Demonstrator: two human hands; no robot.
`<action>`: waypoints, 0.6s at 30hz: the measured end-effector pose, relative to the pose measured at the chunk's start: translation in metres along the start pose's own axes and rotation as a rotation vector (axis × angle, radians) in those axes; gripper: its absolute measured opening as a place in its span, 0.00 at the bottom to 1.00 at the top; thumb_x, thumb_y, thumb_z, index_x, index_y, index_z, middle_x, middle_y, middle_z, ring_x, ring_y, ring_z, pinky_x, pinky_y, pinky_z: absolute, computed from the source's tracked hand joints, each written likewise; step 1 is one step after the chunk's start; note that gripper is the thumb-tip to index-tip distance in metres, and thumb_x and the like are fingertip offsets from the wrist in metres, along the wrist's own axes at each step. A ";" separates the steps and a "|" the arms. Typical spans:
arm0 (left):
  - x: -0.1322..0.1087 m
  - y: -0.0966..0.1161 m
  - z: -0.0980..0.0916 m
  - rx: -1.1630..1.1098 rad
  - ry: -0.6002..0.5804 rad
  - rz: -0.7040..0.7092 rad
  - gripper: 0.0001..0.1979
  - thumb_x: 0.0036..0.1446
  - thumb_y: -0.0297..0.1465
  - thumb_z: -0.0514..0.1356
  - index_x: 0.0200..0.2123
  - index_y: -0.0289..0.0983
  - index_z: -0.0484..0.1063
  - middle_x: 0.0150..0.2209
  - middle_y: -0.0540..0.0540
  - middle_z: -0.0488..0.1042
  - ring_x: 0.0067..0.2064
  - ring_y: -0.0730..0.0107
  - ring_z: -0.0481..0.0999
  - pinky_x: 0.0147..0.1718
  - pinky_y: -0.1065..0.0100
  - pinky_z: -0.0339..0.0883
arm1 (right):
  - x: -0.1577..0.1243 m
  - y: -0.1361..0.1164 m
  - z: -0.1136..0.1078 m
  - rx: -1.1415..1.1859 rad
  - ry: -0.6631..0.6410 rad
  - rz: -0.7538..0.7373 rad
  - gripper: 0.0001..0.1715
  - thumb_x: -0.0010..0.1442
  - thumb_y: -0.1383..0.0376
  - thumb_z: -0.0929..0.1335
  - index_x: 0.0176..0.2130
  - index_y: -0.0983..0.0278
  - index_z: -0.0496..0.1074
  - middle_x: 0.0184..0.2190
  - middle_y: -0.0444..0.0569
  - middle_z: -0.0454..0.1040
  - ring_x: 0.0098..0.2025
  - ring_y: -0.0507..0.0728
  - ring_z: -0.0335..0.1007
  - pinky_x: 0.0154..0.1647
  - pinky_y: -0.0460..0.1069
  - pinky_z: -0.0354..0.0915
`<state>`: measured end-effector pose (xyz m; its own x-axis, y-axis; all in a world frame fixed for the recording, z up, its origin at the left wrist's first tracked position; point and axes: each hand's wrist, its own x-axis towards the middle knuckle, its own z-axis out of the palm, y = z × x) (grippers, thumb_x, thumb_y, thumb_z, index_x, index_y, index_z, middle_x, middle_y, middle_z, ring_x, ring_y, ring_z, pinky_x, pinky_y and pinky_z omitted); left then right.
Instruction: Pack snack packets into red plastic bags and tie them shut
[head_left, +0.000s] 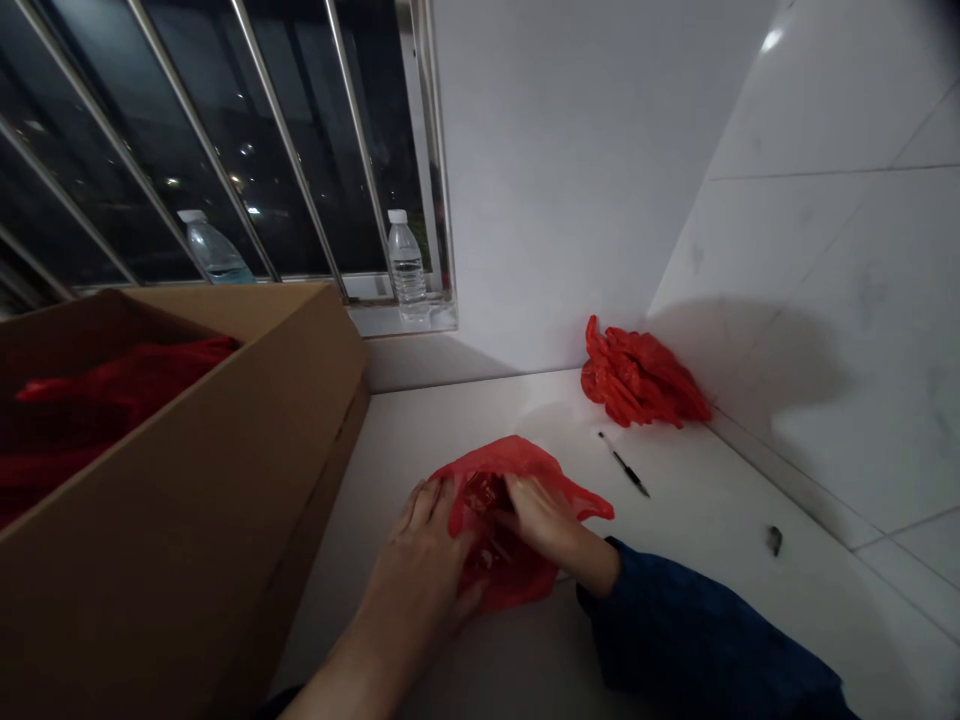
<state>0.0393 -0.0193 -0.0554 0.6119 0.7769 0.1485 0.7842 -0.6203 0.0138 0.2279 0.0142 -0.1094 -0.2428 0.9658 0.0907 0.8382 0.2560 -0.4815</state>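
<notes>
A red plastic bag (517,465) lies on the white counter (705,520) in front of me, with something dark inside it. My left hand (424,560) rests on the bag's left side, fingers stretched out flat and pressing the plastic. My right hand (544,520), in a dark blue sleeve, has its fingers curled into the bag's plastic from the right. The two hands almost touch over the bag's middle.
A large open cardboard box (225,480) with red bags inside stands at the left. A heap of crumpled red bags (641,378) sits in the far corner, a black pen (624,465) beside it. Two water bottles (407,262) stand on the barred window sill. A small dark scrap (775,540) lies at the right.
</notes>
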 end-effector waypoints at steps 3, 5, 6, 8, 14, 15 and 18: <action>0.000 -0.003 -0.003 0.043 0.020 -0.018 0.21 0.48 0.35 0.68 0.46 0.36 0.77 0.59 0.29 0.67 0.61 0.31 0.63 0.54 0.37 0.64 | -0.001 0.009 -0.005 0.035 -0.014 -0.005 0.21 0.60 0.64 0.69 0.53 0.61 0.69 0.50 0.53 0.76 0.52 0.63 0.73 0.44 0.52 0.68; 0.001 -0.004 -0.007 0.062 0.040 -0.042 0.17 0.48 0.37 0.68 0.41 0.35 0.77 0.58 0.29 0.68 0.61 0.32 0.64 0.53 0.38 0.65 | -0.004 0.012 -0.014 0.121 -0.040 -0.060 0.23 0.58 0.70 0.69 0.53 0.60 0.69 0.51 0.51 0.75 0.53 0.60 0.72 0.48 0.52 0.68; 0.002 -0.005 -0.009 0.069 0.047 -0.057 0.16 0.49 0.38 0.68 0.39 0.34 0.77 0.57 0.29 0.69 0.60 0.32 0.64 0.54 0.39 0.65 | -0.007 0.013 -0.021 0.171 -0.054 -0.105 0.23 0.56 0.73 0.69 0.51 0.61 0.69 0.49 0.50 0.76 0.51 0.59 0.73 0.48 0.51 0.68; 0.003 -0.005 -0.014 0.080 0.046 -0.067 0.16 0.49 0.38 0.68 0.37 0.33 0.78 0.56 0.28 0.70 0.60 0.34 0.66 0.55 0.39 0.63 | -0.015 0.012 -0.036 0.248 -0.059 -0.216 0.23 0.53 0.79 0.68 0.46 0.60 0.71 0.43 0.45 0.77 0.46 0.56 0.74 0.46 0.50 0.69; 0.010 -0.004 -0.037 -0.111 0.078 -0.006 0.30 0.56 0.53 0.59 0.52 0.37 0.73 0.54 0.35 0.74 0.57 0.44 0.70 0.60 0.34 0.51 | -0.032 -0.006 -0.075 0.372 0.151 -0.478 0.18 0.58 0.74 0.71 0.46 0.57 0.69 0.54 0.46 0.72 0.56 0.55 0.69 0.55 0.50 0.65; 0.010 -0.004 -0.041 -0.176 0.076 0.001 0.30 0.58 0.52 0.58 0.55 0.38 0.70 0.53 0.38 0.75 0.56 0.47 0.71 0.61 0.35 0.50 | -0.033 -0.008 -0.077 0.398 0.183 -0.498 0.18 0.59 0.72 0.71 0.47 0.56 0.69 0.55 0.46 0.72 0.57 0.55 0.68 0.56 0.50 0.65; 0.008 -0.005 -0.048 -0.418 0.091 -0.011 0.24 0.65 0.43 0.53 0.61 0.42 0.63 0.55 0.43 0.74 0.57 0.55 0.71 0.62 0.44 0.52 | -0.033 -0.009 -0.078 0.407 0.257 -0.535 0.20 0.60 0.72 0.70 0.50 0.56 0.67 0.59 0.48 0.69 0.60 0.55 0.66 0.59 0.52 0.64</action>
<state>0.0354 -0.0156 -0.0068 0.5777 0.7825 0.2325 0.6701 -0.6172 0.4123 0.2662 -0.0165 -0.0404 -0.4047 0.7043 0.5832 0.3756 0.7095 -0.5962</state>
